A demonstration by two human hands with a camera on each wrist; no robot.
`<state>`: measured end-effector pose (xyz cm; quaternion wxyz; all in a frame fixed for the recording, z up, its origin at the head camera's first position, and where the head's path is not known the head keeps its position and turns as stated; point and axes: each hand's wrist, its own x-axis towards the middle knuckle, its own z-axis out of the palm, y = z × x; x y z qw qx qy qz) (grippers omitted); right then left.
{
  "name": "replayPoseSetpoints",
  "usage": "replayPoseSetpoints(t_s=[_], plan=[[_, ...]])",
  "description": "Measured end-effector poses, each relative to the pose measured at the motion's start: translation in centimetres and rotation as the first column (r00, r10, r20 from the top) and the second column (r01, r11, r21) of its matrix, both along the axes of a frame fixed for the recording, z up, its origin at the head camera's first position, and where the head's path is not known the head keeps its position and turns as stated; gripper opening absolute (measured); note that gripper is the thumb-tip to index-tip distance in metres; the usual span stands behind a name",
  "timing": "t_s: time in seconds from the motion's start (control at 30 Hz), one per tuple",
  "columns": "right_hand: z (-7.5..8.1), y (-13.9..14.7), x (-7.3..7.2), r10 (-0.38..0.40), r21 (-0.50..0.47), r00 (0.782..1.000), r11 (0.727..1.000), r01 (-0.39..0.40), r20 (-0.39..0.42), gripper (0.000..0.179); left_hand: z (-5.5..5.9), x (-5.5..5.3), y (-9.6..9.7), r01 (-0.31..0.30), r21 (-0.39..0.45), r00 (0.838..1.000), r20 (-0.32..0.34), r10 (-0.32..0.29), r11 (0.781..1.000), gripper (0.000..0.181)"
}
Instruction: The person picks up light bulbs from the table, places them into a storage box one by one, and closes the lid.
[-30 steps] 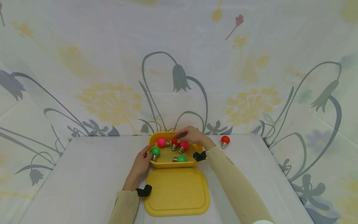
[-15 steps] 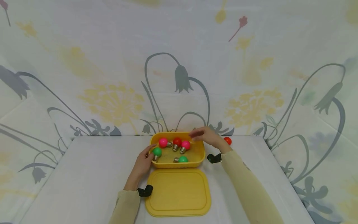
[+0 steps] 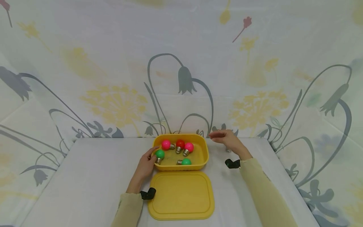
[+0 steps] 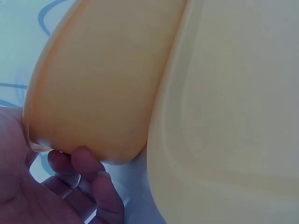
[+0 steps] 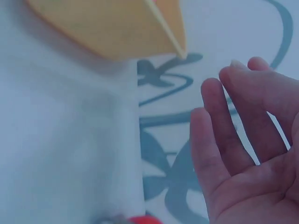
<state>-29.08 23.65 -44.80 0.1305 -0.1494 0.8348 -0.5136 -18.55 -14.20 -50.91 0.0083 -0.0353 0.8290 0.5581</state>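
Note:
A yellow plastic box (image 3: 204, 157) holds several small light bulbs: two pink bulbs (image 3: 166, 144), a red bulb (image 3: 180, 144) and two green bulbs (image 3: 186, 161). My left hand (image 3: 145, 165) grips the box's left end, its fingers curled against the outer wall in the left wrist view. To the right of the box, my right hand (image 3: 228, 140) hovers with relaxed fingers and nothing in them. Another red bulb (image 5: 145, 220) lies beneath it, mostly hidden from the head view, showing only at the bottom edge of the right wrist view.
A flat yellow lid (image 3: 181, 195) lies on the white table (image 3: 93, 176) directly in front of the box. Behind the table hangs a flower-printed cloth (image 3: 127, 75), close to the box's back side.
My right hand has moved right, out of the box and over the loose red bulb, leaving the bulbs inside uncovered. My left hand has stayed at the box's left end.

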Motion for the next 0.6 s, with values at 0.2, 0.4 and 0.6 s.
replayPoseSetpoints(t_s=[0.2, 0.4, 0.6], plan=[[-0.8, 2.4, 0.3, -0.117, -0.044, 0.993, 0.992, 0.116, -0.019, 0.035, 0.0, -0.1, 0.0, -0.001, 0.000, 1.000, 0.003, 0.001, 1.000, 0.046], [-1.7, 4.2, 0.9, -0.269, -0.023, 0.958, 0.963, 0.268, -0.103, 0.032, 0.0, 0.1, 0.0, -0.005, -0.004, 1.000, -0.002, 0.005, 1.000, 0.046], [-2.4, 5.6, 1.2, -0.362, 0.030, 0.918, 0.928, 0.371, -0.164, 0.034, 0.0, 0.0, 0.1, -0.007, 0.001, 1.000, 0.000, 0.007, 1.000, 0.046]])
